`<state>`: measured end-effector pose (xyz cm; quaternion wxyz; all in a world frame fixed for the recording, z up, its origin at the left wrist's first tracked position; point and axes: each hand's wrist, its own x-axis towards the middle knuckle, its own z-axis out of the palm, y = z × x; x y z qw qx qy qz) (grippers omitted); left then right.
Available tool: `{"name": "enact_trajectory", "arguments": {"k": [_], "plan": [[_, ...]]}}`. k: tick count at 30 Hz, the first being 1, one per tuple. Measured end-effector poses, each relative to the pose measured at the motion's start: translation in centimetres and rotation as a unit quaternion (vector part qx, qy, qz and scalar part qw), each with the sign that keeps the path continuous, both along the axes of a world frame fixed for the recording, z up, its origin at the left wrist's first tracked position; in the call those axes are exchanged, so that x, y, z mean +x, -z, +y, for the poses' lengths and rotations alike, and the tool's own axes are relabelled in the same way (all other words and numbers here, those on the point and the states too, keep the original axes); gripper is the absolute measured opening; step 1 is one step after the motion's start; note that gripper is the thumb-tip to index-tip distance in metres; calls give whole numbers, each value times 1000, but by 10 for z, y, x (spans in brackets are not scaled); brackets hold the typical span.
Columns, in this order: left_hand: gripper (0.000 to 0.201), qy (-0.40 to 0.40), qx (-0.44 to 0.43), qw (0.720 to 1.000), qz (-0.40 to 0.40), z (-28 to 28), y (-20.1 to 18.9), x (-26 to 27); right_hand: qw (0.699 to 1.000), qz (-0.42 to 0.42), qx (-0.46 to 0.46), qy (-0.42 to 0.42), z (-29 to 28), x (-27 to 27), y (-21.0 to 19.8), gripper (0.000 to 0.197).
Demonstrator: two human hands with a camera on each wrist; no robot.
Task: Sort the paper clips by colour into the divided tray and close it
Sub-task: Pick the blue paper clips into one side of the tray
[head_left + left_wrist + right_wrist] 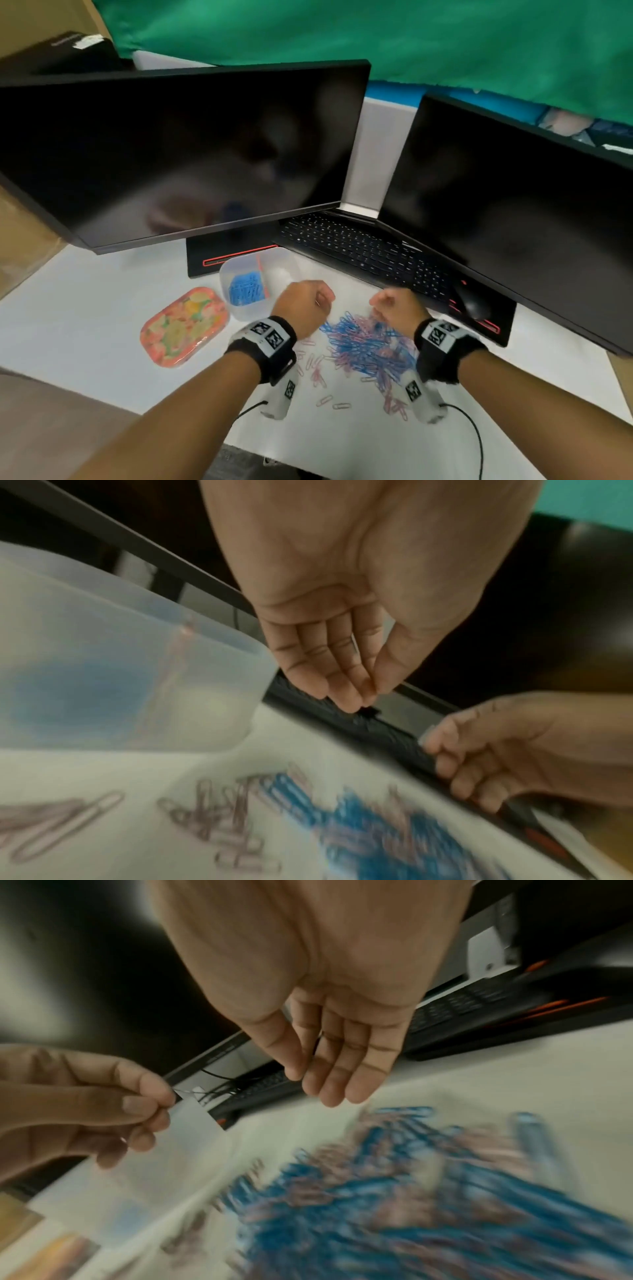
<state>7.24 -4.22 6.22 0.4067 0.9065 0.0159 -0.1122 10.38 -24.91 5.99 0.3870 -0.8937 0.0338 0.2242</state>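
Observation:
A translucent divided tray (289,265) stands on the white desk. Its left compartment holds blue clips (245,291), and a red divider bounds it. The tray's patterned lid (185,325) lies to its left. A mixed pile of blue and pink paper clips (366,346) is spread in front. My left hand (320,299) hovers beside the tray's right end (222,656); its thumb and forefinger (164,1102) pinch something thin, seemingly a clip. My right hand (375,305) hangs over the pile's far edge (411,1191), thumb close to the forefinger (303,1080); whether it holds anything is unclear.
Two dark monitors (191,147) stand behind, with a black keyboard (359,250) and a mouse (474,303) beneath them. Loose pink clips (317,373) lie scattered toward the desk's front edge. A cable (472,431) trails from my right wrist.

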Motion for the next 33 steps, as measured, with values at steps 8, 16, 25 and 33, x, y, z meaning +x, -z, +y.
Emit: {"name": "enact_trajectory", "arguments": {"k": [8,16,25,33], "plan": [[30,248,181,951,30,-61,42,-28,994,-37,-93,-36,-55,-57,34,27],[21,269,269,925,14,-67,59,-46,971,-46,-159,-171,-64,-78,58,17],[15,186,175,967,13,-43,63,-41,985,-42,-119,-118,-71,-72,59,18],[21,79,14,995,56,-36,62,-37,999,-7,10,-42,-66,-65,47,19]]}}
